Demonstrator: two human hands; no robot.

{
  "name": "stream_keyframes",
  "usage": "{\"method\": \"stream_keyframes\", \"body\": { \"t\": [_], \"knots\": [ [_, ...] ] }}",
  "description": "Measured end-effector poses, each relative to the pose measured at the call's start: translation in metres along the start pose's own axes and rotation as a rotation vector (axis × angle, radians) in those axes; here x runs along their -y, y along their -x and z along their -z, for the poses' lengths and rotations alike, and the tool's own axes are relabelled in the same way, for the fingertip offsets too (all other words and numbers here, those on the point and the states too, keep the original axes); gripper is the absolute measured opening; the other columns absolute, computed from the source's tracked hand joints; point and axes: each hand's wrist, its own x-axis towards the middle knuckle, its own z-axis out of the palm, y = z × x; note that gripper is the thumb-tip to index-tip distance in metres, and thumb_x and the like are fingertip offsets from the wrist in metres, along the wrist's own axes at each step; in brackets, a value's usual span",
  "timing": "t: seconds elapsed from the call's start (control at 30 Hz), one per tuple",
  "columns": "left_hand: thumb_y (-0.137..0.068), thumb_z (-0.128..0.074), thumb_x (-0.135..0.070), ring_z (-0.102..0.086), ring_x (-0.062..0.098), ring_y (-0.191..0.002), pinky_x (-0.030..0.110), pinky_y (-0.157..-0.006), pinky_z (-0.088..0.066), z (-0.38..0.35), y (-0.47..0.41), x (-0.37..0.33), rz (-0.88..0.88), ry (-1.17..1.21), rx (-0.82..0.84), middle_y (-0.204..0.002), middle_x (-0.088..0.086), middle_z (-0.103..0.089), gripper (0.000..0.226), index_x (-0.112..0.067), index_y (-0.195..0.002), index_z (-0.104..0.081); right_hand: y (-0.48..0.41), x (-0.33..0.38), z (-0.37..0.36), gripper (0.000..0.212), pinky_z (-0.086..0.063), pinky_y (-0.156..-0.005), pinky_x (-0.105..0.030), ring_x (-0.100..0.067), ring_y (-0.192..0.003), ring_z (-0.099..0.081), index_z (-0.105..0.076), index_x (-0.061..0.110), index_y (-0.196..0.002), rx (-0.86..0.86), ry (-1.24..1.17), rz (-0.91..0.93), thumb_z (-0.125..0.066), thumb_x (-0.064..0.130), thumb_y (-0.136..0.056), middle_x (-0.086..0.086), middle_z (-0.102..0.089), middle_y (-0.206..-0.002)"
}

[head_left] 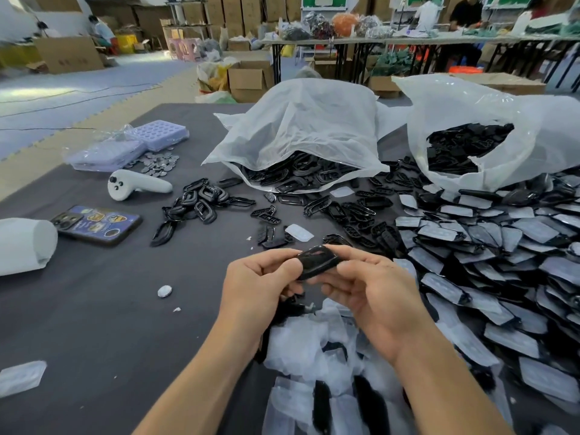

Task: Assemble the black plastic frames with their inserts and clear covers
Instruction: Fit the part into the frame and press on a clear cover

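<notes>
Gripping one glossy, rounded black frame (317, 260) between the left hand (260, 284) and the right hand (373, 290), fingers and thumbs of both curling round its ends, holding it raised above the matte dark table cloth (110, 309). Working directly over crinkled clear film scraps (314, 340), with a dense pile of film-faced pieces (502, 262) crowding the right and open cloth stretching left toward a phone (97, 224) and a white controller (138, 183).

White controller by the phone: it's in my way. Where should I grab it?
I'd take the slim handle of the white controller, coming from above on the near side: it lies flat, the bulky button head points left, and metal discs crowd the far side.
</notes>
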Motion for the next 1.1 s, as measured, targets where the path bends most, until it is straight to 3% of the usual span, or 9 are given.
{"method": "stream_keyframes", "body": {
  "t": [0.1, 0.3, 0.43, 0.5, 0.6, 0.8, 1.1],
  "knots": [
    [-0.09, -0.075, -0.006, -0.067, 0.011, -0.057, 0.023, -0.061, -0.056, 0.005, 0.001, 0.002, -0.069, -0.108, -0.04, -0.072, 0.004, -0.078, 0.029, -0.034, -0.089, -0.084, 0.001, 0.001, 0.002, 0.043, -0.059, -0.08, -0.029, -0.027, -0.098, -0.077, -0.081, 0.015, -0.102, 0.048, 0.051, -0.014, -0.042, -0.002, -0.097, -0.017, -0.078, -0.106],
    [-0.071, -0.078, -0.033, -0.073, 0.011, -0.064, 0.03, -0.072, -0.056, 0.008, 0.002, 0.003, -0.077, -0.154, -0.028, -0.074, 0.0, -0.079, 0.023, -0.042, -0.092, -0.082, -0.005, -0.006, -0.005, 0.022, -0.06, -0.067, -0.022, -0.018, -0.072, -0.074, -0.069, 0.007, -0.103, -0.07, 0.137, 0.018, -0.052, -0.005, -0.101, -0.01, -0.079, -0.088],
    [-0.069, -0.083, -0.026, -0.068, 0.013, -0.068, 0.032, -0.073, -0.056, 0.006, 0.002, 0.003, -0.067, -0.09, -0.043, -0.08, 0.006, -0.08, 0.025, -0.036, -0.092, -0.084, -0.006, -0.008, -0.004, 0.017, -0.057, -0.064, -0.024, -0.018, -0.069, -0.072, -0.065, 0.011, -0.098, -0.061, 0.135, 0.014, -0.055, -0.002, -0.101, -0.01, -0.077, -0.084],
    [-0.076, -0.087, -0.012, -0.064, 0.014, -0.066, 0.027, -0.069, -0.056, 0.008, 0.003, 0.003, -0.072, -0.031, -0.036, -0.083, 0.013, -0.079, 0.025, -0.032, -0.091, -0.084, -0.005, -0.006, -0.002, 0.017, -0.058, -0.066, -0.024, -0.019, -0.072, -0.071, -0.067, 0.011, -0.096, 0.007, 0.111, -0.006, -0.057, -0.002, -0.099, -0.012, -0.076, -0.086],
    [-0.082, -0.08, 0.001, -0.061, 0.014, -0.062, 0.02, -0.06, -0.053, 0.011, 0.002, 0.001, -0.033, 0.07, -0.014, -0.085, 0.017, -0.078, 0.028, -0.025, -0.09, -0.084, -0.002, -0.003, 0.003, 0.024, -0.06, -0.071, -0.026, -0.022, -0.079, -0.073, -0.069, 0.003, -0.109, 0.1, 0.022, -0.051, -0.057, -0.013, -0.094, -0.016, -0.075, -0.091],
    [-0.077, -0.078, 0.0, -0.064, 0.011, -0.055, 0.02, -0.055, -0.055, 0.012, 0.002, 0.0, 0.058, 0.271, 0.027, -0.079, 0.01, -0.078, 0.022, -0.017, -0.087, -0.084, -0.003, -0.004, -0.001, 0.018, -0.061, -0.066, -0.026, -0.022, -0.073, -0.075, -0.07, -0.003, -0.109, 0.045, -0.003, -0.052, -0.058, -0.008, -0.097, -0.022, -0.076, -0.094],
    [-0.083, -0.079, 0.002, -0.058, 0.011, -0.057, 0.017, -0.057, -0.052, 0.011, -0.001, 0.006, 0.005, 0.17, -0.038, -0.079, 0.008, -0.077, 0.025, -0.022, -0.088, -0.085, -0.006, -0.007, 0.001, 0.029, -0.061, -0.065, -0.027, -0.024, -0.075, -0.075, -0.075, 0.003, -0.101, 0.009, 0.143, 0.001, -0.047, 0.003, -0.106, -0.021, -0.078, -0.093]
  ]
}}
